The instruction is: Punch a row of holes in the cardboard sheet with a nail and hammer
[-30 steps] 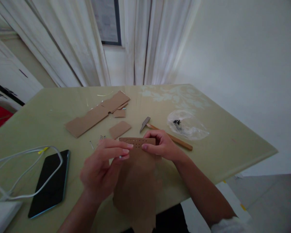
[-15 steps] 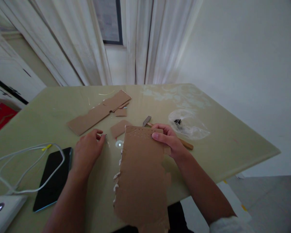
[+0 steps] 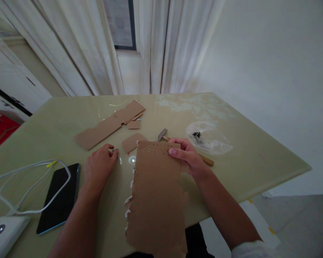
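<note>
My right hand [image 3: 187,154] grips the top right corner of a tall piece of cardboard [image 3: 156,193], thumb on its face and fingers behind. Rows of small holes run along the cardboard's upper edge, and its left edge is ragged with white bits. Left of it, my left hand [image 3: 103,161] rests by the table with fingertips pinched together at a small, thin shiny thing, too small to name. A hammer [image 3: 163,134] lies behind the cardboard, its wooden handle partly hidden by my right hand. Beside the cardboard's left edge sits a small round clear object [image 3: 132,159].
Cardboard strips [image 3: 110,125] and a smaller cardboard piece [image 3: 134,142] lie farther back. A clear plastic bag [image 3: 208,138] with small black pieces is at the right. A black tablet [image 3: 59,199], white cable [image 3: 29,211] and white device [image 3: 9,231] occupy the left.
The cardboard's top has shifted slightly left and down and tilts a little differently. My left hand stays nearly in place, with its fingertips slightly turned.
</note>
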Action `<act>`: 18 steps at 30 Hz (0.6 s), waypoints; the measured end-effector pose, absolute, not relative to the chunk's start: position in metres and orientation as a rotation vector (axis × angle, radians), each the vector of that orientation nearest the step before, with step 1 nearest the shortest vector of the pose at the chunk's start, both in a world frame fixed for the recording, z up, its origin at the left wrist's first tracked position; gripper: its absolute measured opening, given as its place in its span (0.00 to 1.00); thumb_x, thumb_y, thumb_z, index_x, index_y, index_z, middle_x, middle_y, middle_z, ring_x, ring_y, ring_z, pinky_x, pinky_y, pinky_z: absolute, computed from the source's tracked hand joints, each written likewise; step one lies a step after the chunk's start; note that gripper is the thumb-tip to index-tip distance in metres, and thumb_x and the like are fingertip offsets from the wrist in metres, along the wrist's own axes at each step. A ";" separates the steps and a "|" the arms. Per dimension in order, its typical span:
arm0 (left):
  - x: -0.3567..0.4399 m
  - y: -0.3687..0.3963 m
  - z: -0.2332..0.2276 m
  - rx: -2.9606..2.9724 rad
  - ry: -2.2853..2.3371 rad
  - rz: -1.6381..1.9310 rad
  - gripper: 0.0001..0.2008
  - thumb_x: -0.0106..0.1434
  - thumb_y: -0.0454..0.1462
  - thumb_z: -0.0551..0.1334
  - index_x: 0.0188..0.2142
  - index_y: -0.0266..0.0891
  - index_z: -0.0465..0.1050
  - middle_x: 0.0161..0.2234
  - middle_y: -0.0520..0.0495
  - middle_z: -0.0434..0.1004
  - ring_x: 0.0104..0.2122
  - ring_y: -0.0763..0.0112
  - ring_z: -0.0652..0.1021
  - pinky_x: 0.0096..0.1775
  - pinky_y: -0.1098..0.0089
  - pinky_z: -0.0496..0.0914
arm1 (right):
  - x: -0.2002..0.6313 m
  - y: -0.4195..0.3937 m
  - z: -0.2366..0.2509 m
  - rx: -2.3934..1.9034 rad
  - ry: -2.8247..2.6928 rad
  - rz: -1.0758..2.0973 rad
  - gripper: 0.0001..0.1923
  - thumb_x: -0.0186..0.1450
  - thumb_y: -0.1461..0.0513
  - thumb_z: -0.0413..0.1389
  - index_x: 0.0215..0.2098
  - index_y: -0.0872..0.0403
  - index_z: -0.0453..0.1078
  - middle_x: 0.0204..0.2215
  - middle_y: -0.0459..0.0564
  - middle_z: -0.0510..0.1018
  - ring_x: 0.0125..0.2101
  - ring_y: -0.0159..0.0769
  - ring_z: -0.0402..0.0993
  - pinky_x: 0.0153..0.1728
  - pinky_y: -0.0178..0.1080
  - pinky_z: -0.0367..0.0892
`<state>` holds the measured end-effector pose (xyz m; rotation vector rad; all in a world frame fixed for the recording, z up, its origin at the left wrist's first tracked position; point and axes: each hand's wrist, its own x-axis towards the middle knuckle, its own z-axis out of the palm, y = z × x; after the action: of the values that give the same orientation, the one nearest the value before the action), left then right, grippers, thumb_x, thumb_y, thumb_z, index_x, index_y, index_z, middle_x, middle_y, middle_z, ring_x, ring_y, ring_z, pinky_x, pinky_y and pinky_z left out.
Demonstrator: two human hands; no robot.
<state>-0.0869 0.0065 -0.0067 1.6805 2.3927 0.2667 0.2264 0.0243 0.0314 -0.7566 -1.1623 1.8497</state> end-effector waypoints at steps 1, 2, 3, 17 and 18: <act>-0.087 0.006 -0.007 1.687 2.393 0.265 0.21 0.75 0.45 0.56 0.58 0.38 0.79 0.48 0.35 0.89 0.50 0.38 0.85 0.47 0.51 0.74 | 0.226 0.024 0.032 -0.749 -1.164 1.853 0.20 0.57 0.52 0.79 0.34 0.53 0.77 0.28 0.42 0.79 0.24 0.27 0.74 0.24 0.29 0.69; -0.087 0.006 -0.007 1.693 2.398 0.266 0.22 0.75 0.45 0.56 0.58 0.37 0.79 0.47 0.34 0.89 0.50 0.38 0.85 0.47 0.51 0.74 | 0.226 0.023 0.033 -0.745 -1.165 1.857 0.20 0.56 0.52 0.79 0.35 0.53 0.77 0.28 0.43 0.80 0.24 0.28 0.75 0.25 0.29 0.70; -0.087 0.006 -0.008 1.701 2.404 0.274 0.21 0.75 0.45 0.56 0.58 0.37 0.79 0.47 0.34 0.89 0.49 0.38 0.85 0.47 0.51 0.74 | 0.225 0.023 0.034 -0.743 -1.166 1.862 0.20 0.56 0.52 0.79 0.35 0.53 0.77 0.29 0.43 0.80 0.25 0.28 0.75 0.25 0.29 0.70; -0.018 -0.035 0.011 2.130 1.247 1.527 0.07 0.70 0.39 0.67 0.44 0.52 0.85 0.45 0.45 0.87 0.44 0.54 0.83 0.45 0.55 0.78 | 0.218 0.015 0.036 -0.662 -1.218 1.862 0.18 0.56 0.56 0.79 0.34 0.53 0.77 0.26 0.41 0.79 0.23 0.27 0.73 0.25 0.29 0.69; -0.016 -0.037 0.010 2.102 1.209 1.529 0.07 0.71 0.40 0.66 0.41 0.52 0.85 0.43 0.45 0.87 0.43 0.54 0.83 0.44 0.55 0.79 | 0.217 0.015 0.035 -0.659 -1.224 1.861 0.17 0.56 0.57 0.79 0.34 0.53 0.78 0.26 0.41 0.79 0.23 0.26 0.73 0.25 0.29 0.69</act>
<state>-0.0161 -0.0367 0.0099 2.1025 1.2094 1.5290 0.2174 0.0151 0.0347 -0.6592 -1.2239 1.8609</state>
